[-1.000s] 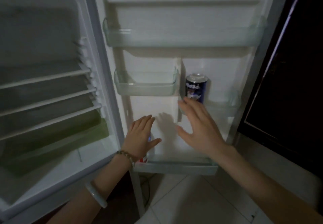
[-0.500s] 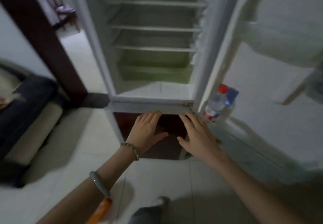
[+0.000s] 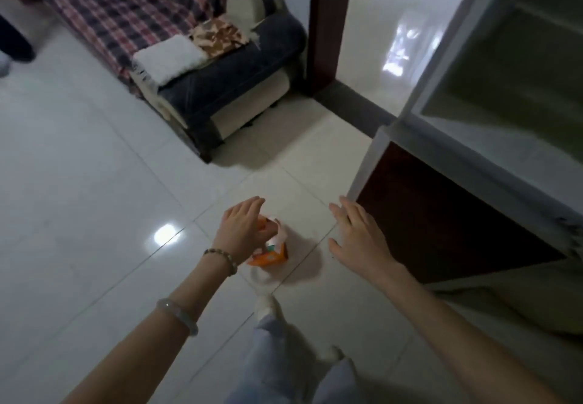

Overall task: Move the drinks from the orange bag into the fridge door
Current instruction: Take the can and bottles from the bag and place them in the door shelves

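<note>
**Back at the bag for another drink**

Head view: the left hand (image 3: 244, 230) hovers right over the orange bag (image 3: 269, 255) on the floor tiles (image 3: 94, 182), fingers loosely spread, grip closed on nothing; the right hand (image 3: 356, 239) hangs open beside it, palm down, empty; the bag's contents are too blurred to count, so how many drinks remain I cannot tell; no drink is in hand, so a fetch looks to be starting; the fridge (image 3: 473, 103) stands open at right, its door out of frame; a sofa (image 3: 220, 88) sits well apart behind; the person's own feet (image 3: 268, 305) stand just beside the bag; nothing blocks the reach.
</note>
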